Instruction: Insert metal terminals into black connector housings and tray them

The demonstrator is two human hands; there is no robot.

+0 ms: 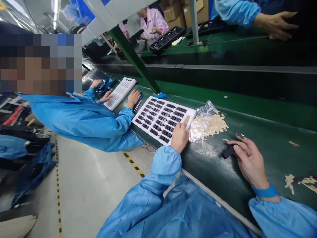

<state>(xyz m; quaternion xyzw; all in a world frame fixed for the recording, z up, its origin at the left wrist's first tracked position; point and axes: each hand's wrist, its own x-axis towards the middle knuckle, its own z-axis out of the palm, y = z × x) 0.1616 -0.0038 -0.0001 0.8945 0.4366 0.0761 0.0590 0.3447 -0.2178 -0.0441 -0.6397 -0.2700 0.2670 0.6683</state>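
My left hand [180,136] is closed at the near right corner of a white foam tray [158,130], with its fingers bent over the tray's end. Rows of slim black parts [162,118] fill the tray's slots. Over the green bench, my right hand [251,162] pinches a small black block-shaped part [228,151] between thumb and fingers. A tiny dark piece with a pale spot shows at one raised fingertip of that hand. Between my hands lies a heap of small beige strips [216,125], partly under a clear plastic bag [201,124].
On my left, a co-worker in blue [86,122] has hands by another white tray [120,93]. More beige strips [308,181] lie at the far right. A green slanted post [135,59] rises behind the trays. Across the line are black trays [167,39] and other workers.
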